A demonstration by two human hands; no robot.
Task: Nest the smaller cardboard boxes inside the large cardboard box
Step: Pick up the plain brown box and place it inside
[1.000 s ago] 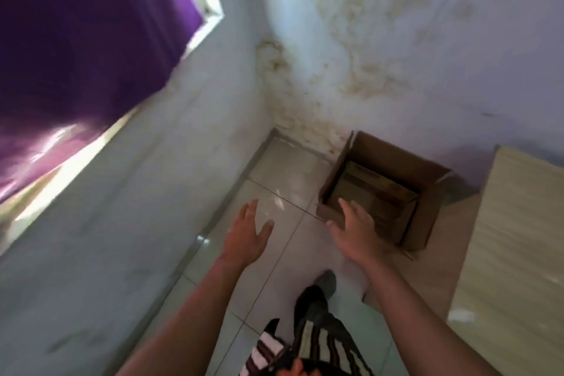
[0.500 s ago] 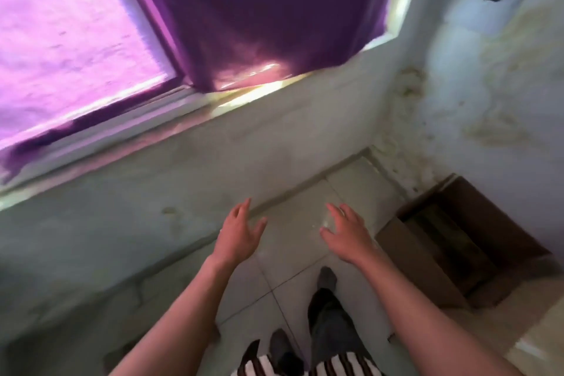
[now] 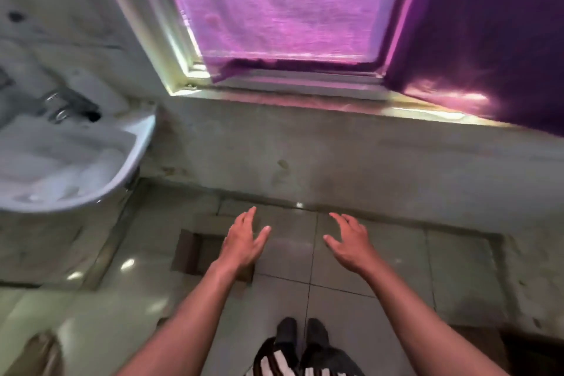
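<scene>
A small open cardboard box (image 3: 189,253) lies on the tiled floor below the window wall. My left hand (image 3: 242,243) hovers over its right part with fingers spread, holding nothing, and my forearm hides that side of the box. My right hand (image 3: 348,243) is open too, held above bare tiles about a hand's width to the right. A dark brown edge (image 3: 532,351) shows in the bottom right corner; I cannot tell whether it is the large cardboard box.
A white wash basin (image 3: 131,159) with a metal tap (image 3: 65,105) juts out at the left. Ahead is a low wall under a window with a purple curtain (image 3: 488,40). My feet (image 3: 302,333) stand on the tiles. A blurred brown object (image 3: 39,354) sits bottom left.
The view has swung left, away from the corner. The large box with boxes inside has slid out to the right. The basin and the small box have come into view. Both hands stay open.
</scene>
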